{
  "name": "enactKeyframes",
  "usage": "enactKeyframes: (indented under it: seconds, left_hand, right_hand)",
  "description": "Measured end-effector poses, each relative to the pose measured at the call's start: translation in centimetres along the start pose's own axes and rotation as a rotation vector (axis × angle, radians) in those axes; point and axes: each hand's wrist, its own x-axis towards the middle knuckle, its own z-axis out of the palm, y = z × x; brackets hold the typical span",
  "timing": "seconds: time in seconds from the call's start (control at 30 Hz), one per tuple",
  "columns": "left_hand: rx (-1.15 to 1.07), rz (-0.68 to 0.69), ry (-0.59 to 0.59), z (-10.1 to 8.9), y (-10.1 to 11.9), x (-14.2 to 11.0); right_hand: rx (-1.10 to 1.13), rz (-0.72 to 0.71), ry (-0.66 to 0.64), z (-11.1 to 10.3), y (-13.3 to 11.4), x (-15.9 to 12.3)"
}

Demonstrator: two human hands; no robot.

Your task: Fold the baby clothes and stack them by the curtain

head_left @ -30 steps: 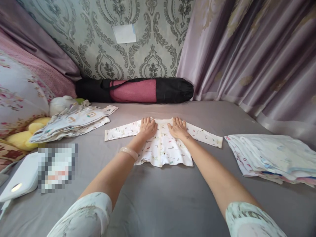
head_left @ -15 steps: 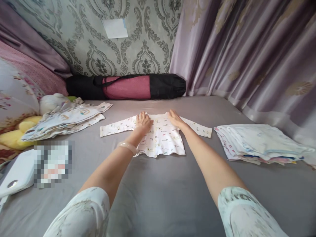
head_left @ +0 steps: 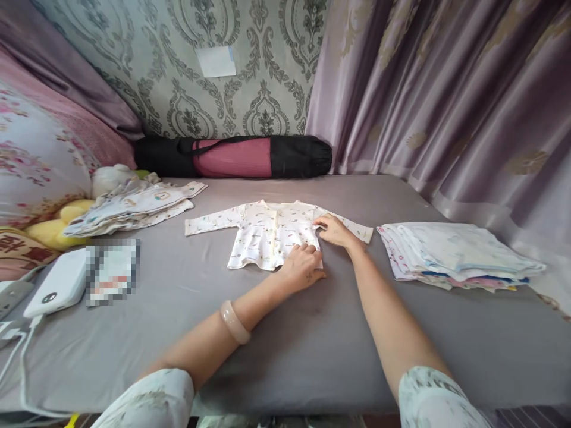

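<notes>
A small white long-sleeved baby shirt (head_left: 257, 238) with a scattered print and a pale yellow front strip lies spread on the grey sheet, both sleeves stretched out sideways. My left hand (head_left: 302, 267), with a pale bangle on its wrist, rests on the lower right part of the shirt. Its fingers are bent over the fabric and its thumb sticks out apart, past the side edge. Just above it, my right hand (head_left: 335, 232) is at the shirt's right side below the sleeve, thumb and forefinger pinched together on the cloth there.
Folded baby clothes (head_left: 464, 249) are stacked at right, and more printed clothes (head_left: 134, 205) lie at left by a yellow plush toy (head_left: 53, 232). A white power bank (head_left: 57, 282) with cables lies front left. A black and pink rolled bag (head_left: 232, 157) lies along the wall.
My left hand has moved right and down from the shirt's upper left to its lower right. My right hand has come down from the shoulder to the side edge, fingers now pinched.
</notes>
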Motion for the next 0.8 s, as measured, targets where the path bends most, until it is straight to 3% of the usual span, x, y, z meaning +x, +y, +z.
enactKeyframes:
  seconds: [0.23,0.5,0.8]
  left_hand:
    - [0.159,-0.021,-0.002,0.6,1.7,0.2]
    - [0.025,-0.19,0.077,1.0,3.2,1.6]
    - [0.06,-0.101,0.021,1.6,3.3,1.6]
  right_hand:
    - [-0.095,-0.073,0.12,0.6,0.0,-0.1]
    - [-0.126,-0.035,0.17,0.4,0.5,0.0]
    - [-0.208,0.006,0.112,-0.1,0.0,-0.2]
